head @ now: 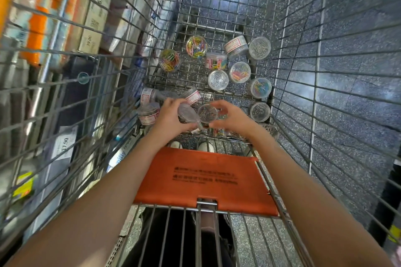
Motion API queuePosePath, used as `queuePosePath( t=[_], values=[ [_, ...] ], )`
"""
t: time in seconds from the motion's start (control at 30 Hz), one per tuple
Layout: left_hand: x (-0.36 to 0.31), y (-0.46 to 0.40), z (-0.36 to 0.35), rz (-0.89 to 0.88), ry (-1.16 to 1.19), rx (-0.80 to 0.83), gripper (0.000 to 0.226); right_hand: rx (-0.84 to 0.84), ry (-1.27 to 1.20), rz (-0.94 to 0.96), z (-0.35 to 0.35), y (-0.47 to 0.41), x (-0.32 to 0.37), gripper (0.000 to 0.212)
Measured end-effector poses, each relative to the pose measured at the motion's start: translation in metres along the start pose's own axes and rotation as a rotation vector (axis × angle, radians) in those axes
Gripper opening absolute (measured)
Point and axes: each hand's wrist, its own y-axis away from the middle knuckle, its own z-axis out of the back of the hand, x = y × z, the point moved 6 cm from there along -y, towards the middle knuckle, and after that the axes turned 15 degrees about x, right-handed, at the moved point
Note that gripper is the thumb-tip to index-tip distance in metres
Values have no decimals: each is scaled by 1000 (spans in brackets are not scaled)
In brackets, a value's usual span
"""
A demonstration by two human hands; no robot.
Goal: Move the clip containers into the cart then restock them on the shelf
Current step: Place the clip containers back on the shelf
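Steel wire forms the cart (219,17), the biggest thing in view, and both forearms reach down into its basket over the orange plastic seat flap (204,178) just behind the wrists. Shelves (71,17) of boxed goods with price labels run along the outside of the cart, beyond the left hand. Clear round clip containers lie scattered on the basket floor ahead of the hands: a jar of coloured clips (196,46) far forward, a jar of silver clips (218,80) nearer and slightly right, and a labelled jar on its side (148,112) just left of the left hand. The left hand (171,118) curls its fingers round a small clear container (188,112), tilted on its side. The right hand (233,116) pinches an upright open-looking container of silver clips (207,113) between thumb and fingers. The two held containers touch between the hands.
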Motion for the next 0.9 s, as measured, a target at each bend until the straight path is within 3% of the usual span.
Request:
queuePosePath(
  t=[0.2,0.37,0.6,0.9],
  values=[
    [5,2,2,96,-7,57,67,-77,194,-14,-7,-27,-5,73],
    [11,4,-1,77,12,91,62,-131,264,-40,-14,-45,-14,73],
    [14,3,-3,127,92,145,69,-164,455,-57,-21,-47,-11,73],
    [10,8,-1,62,82,158,54,-193,291,13,-14,-38,-9,71]
  ],
)
